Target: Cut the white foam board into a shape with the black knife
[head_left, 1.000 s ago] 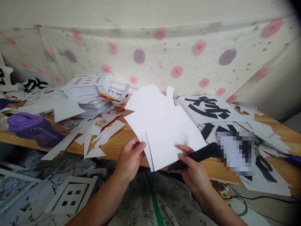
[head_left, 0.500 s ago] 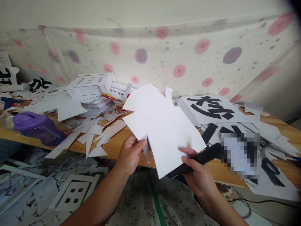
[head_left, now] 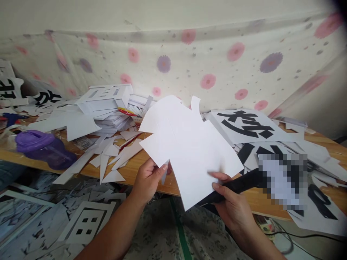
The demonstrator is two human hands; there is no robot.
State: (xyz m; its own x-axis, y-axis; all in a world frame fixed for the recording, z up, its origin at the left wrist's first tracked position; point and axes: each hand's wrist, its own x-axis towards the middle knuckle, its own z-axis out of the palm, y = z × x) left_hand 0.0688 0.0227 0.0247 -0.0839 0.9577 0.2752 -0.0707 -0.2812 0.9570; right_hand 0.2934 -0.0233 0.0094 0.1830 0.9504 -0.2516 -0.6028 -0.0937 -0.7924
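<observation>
A stiff white cut-out sheet (head_left: pixel 187 144) with notched and curved edges is held up over the table's front edge, plain side towards me. My left hand (head_left: pixel 149 180) pinches it at a notch on the left, thumb in front. A narrow grey-white sliver (head_left: pixel 164 176) hangs beside those fingertips; whether it is part of the sheet I cannot tell. My right hand (head_left: pixel 231 198) is closed at the lower right edge of the sheet. A black bar (head_left: pixel 244 182) runs past this hand towards a pixelated patch; whether the fingers also touch the bar is unclear.
White offcuts (head_left: pixel 127 153) litter the wooden table (head_left: pixel 89 175). A purple bottle (head_left: pixel 45 148) lies at left, near stacked white pieces (head_left: pixel 111 117). Sheets with black characters (head_left: pixel 245 124) lie at right. Cut scraps (head_left: pixel 92 220) cover the floor left, cables (head_left: pixel 306 236) the lower right.
The sheet's lower corner has shifted slightly down and right, its left points slightly left. The sliver by my left fingers shows less. Both hands keep their hold.
</observation>
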